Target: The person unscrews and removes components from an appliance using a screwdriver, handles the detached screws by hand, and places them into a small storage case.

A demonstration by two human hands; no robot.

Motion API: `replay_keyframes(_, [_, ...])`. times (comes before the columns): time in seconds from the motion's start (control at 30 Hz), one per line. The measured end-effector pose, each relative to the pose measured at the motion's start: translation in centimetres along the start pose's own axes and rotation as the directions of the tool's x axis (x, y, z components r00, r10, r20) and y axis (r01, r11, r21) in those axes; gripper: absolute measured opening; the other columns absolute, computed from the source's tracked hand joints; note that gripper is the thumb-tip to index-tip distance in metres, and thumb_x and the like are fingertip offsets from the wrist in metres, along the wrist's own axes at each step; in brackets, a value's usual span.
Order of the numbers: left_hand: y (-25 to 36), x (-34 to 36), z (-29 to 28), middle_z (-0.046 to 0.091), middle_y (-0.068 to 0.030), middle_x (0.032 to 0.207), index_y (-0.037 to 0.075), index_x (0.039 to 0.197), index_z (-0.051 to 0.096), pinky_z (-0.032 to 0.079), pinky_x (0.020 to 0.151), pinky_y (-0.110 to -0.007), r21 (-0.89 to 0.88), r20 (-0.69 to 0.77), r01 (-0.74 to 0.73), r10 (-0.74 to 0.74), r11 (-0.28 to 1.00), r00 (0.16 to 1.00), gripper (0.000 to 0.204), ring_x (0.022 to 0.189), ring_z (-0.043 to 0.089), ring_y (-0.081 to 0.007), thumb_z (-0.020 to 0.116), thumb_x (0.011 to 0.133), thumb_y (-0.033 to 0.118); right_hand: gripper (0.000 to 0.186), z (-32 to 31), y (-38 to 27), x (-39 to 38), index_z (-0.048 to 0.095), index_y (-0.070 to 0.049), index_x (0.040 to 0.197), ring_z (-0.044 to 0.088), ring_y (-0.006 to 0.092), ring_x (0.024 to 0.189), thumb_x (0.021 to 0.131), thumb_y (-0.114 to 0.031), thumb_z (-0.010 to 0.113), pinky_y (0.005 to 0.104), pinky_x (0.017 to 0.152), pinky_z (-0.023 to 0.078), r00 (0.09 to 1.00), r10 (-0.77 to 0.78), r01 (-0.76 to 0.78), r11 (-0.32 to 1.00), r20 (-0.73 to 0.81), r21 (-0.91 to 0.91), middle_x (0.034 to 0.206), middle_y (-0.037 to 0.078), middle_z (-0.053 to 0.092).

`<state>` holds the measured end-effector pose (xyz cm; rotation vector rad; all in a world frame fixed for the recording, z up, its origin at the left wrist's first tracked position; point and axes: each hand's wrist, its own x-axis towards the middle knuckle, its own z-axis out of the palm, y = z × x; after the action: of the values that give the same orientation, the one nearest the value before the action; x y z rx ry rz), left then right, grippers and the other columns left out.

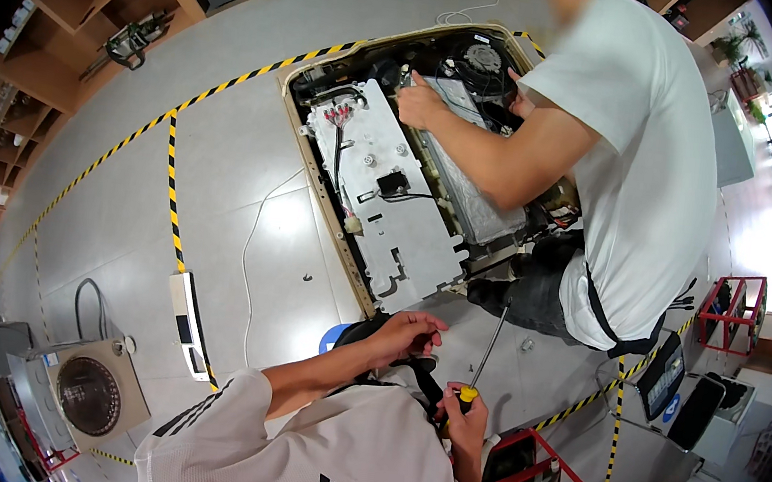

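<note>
light-coloured t-shirt fabric [314, 452], marked with dark stripes at the left shoulder, is seen nearest the camera, and both bare forearms are extended past it. a screwdriver [467, 396] with a yellow-and-black handle is gripped in the right hand [470, 424] — the handle is wrapped by bent fingers, and the long metal shaft is pointed up and away from the body. its tip is seen close to the dark trousers [531, 300] of a co-worker, though whether they are touched cannot be told. the left hand [406, 336] is held half-curled near the closest end of an opened appliance [325, 196]; whether anything small is pinched between its fingertips cannot be told.

the appliance is laid on grey floor tiles [235, 143], its inside exposed within a beige rim. a flat, pale metal panel [389, 218] is set along its left side, with red-ended wires [337, 116] fixed near the far end. beside the panel, a silver slab [480, 212] is leaned over by the co-worker [653, 157], dressed in a white t-shirt — one hand [423, 107] is placed at the slab's far end.

black-and-yellow tape [172, 198] is stuck across the floor, and a red-framed rack [565, 466] is stood at the right.
</note>
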<state>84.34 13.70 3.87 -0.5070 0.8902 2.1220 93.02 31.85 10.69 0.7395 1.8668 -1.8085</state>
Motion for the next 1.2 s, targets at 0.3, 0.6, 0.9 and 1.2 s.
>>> replay_keyframes(0.3, [-0.1,-0.7,-0.3,0.059,-0.0041,0.083,0.002,0.105,0.056,0.047,0.067,-0.023,0.005,-0.015,-0.007,0.007,1.0,1.0,0.023,0.067,0.054,-0.0097,0.041,0.093,0.013,0.023,0.7,0.1,-0.5,0.055,0.001,0.1,0.053,0.0092,0.054,0.085,-0.014,0.062,0.0228,0.051,0.044,1.0,0.007,-0.008,0.999,0.022,0.04,0.069,0.005,0.058])
replay_keyframes(0.6, [-0.9,-6.2,0.1,0.057,-0.0034,0.081,0.001,0.104,0.056,0.047,0.069,-0.025,0.009,-0.14,-0.112,0.112,0.994,0.984,0.02,0.073,0.055,-0.0107,0.045,0.092,0.014,0.023,1.5,0.2,0.3,0.055,0.002,0.1,0.052,0.0094,0.054,0.086,-0.016,0.06,0.0225,0.05,0.045,0.97,0.015,-0.017,1.0,0.241,0.005,0.069,0.005,0.057])
replay_keyframes(0.9, [2.8,-13.3,-5.2,0.052,-0.0007,0.07,0.001,0.103,0.056,0.043,0.062,-0.024,0.058,-0.253,-0.199,0.207,0.978,0.945,0.022,0.064,0.049,-0.0087,0.045,0.094,0.018,0.023,8.9,-0.7,2.0,0.056,0.0,0.099,0.054,0.0095,0.053,0.085,-0.017,0.062,0.0222,0.049,0.044,0.938,0.041,-0.017,0.997,0.345,-0.072,0.069,0.005,0.057])
replay_keyframes(1.2, [10.3,-19.1,-24.9,0.045,0.0021,0.059,0.0,0.101,0.059,0.036,0.051,-0.022,0.054,-0.271,-0.21,0.216,0.976,0.938,0.022,0.051,0.04,-0.0068,0.047,0.092,0.016,0.023,27.1,-1.1,4.5,0.056,0.0,0.098,0.053,0.0109,0.052,0.086,-0.02,0.06,0.0234,0.048,0.044,0.972,0.058,-0.043,0.997,0.229,-0.07,0.067,0.005,0.056])
